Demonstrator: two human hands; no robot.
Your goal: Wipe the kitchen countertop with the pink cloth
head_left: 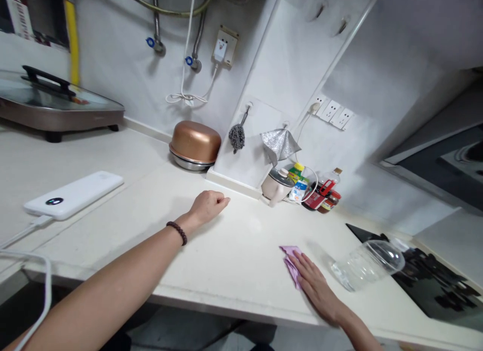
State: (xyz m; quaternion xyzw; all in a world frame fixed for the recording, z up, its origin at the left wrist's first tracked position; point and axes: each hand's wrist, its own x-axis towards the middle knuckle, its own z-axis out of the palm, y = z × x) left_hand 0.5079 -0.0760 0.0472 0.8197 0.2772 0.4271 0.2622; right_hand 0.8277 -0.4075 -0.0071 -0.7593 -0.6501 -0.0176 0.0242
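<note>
We see no writing that can be read: the labels on the bottles (320, 190) in the corner are too small to make out, and the power bank (74, 194) shows only a small dark oval display; it is a flat white slab with rounded corners, a white cable running from its near end.

Our right hand (315, 285) lies flat and open, fingers spread, pressing a thin, crumpled purple cloth (290, 263) onto the counter (234, 250); the cloth sits near the front edge, its far corner showing beyond the fingertips. Our left hand (207, 205) is loosely curled into a fist, holding nothing, resting on the counter further back; a dark bead bracelet (177, 233) circles the wrist.

The counter is smooth, pale and slightly glossy; just to the right of the cloth a clear plastic cup (364, 265) with a domed lid lies on its side, beside a black glass hob (433, 285). A copper-coloured pot (195, 144) rests upside down against the wall; a steel scourer (237, 137) and a silvery cloth (279, 144) hang near it, above a small cream cooker (277, 186).
</note>
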